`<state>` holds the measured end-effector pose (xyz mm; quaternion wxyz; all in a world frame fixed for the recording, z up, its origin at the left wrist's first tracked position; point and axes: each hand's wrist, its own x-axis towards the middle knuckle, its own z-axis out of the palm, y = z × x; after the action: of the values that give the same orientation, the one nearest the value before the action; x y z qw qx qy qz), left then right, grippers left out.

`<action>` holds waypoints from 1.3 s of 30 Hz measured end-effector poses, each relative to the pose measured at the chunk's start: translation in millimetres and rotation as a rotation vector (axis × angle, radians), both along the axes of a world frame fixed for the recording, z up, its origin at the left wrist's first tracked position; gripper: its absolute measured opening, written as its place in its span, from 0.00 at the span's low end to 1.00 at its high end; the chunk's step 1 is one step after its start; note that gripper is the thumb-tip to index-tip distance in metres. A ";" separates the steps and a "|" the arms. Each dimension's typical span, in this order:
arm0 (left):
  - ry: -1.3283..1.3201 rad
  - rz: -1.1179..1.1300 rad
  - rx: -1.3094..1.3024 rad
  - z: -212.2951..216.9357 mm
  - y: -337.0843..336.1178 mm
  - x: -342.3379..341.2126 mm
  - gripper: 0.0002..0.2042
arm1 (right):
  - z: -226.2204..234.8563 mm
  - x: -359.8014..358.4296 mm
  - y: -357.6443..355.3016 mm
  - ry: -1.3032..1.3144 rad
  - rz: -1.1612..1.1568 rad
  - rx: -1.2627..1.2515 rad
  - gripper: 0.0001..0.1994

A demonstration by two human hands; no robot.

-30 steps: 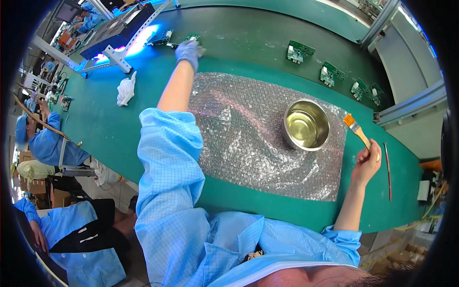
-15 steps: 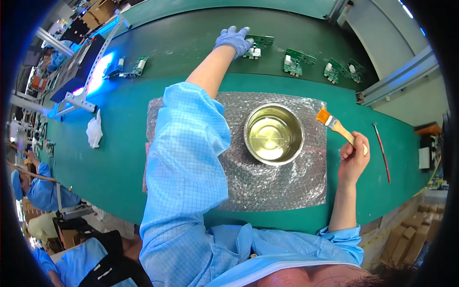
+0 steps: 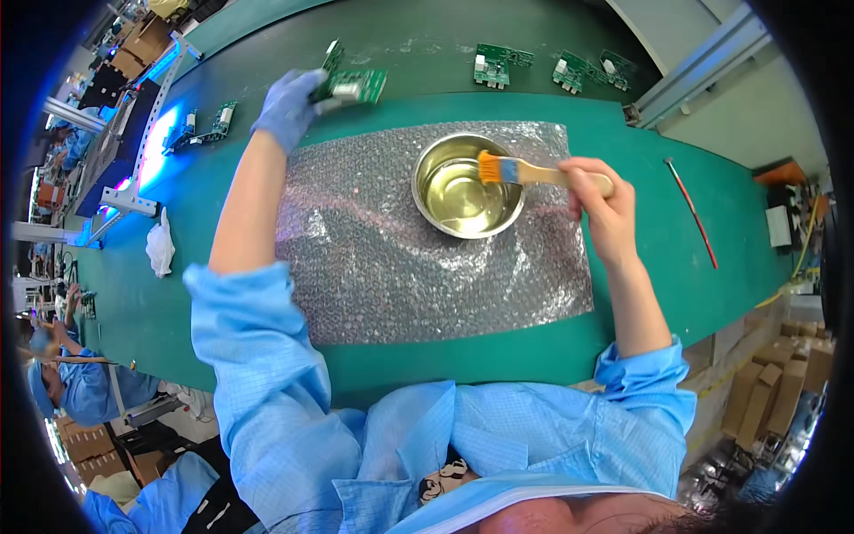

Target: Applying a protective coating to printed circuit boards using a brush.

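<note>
My left hand (image 3: 289,107), in a blue glove, grips a green circuit board (image 3: 354,85) above the far left corner of a bubble-wrap sheet (image 3: 391,267). My bare right hand (image 3: 600,200) holds a wooden-handled brush (image 3: 534,171), its orange bristles over the rim of a round metal bowl (image 3: 467,185) with clear yellowish liquid. The bowl stands on the bubble wrap's far right part.
More green circuit boards (image 3: 498,64) lie in a row on the green belt (image 3: 418,36) beyond the bowl, others (image 3: 205,129) at the left near a blue-lit fixture. A white crumpled cloth (image 3: 160,249) lies left; a thin red rod (image 3: 692,212) lies right. Another person (image 3: 71,392) sits at lower left.
My left hand has picked a circuit board off the belt and drawn it back toward the bubble wrap. My right hand moved the brush left to the bowl's rim.
</note>
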<state>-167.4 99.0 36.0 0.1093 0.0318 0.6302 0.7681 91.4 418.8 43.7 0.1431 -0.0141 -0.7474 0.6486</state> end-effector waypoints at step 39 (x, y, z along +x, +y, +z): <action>-0.111 -0.244 0.365 -18.9 -66.7 180.1 0.19 | 66.8 -31.3 -96.7 0.212 0.658 0.329 0.12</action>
<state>12.6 32.4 17.1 0.2286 0.0847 0.4652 0.8510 60.1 322.1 110.5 0.0041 0.3171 -0.7870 0.5292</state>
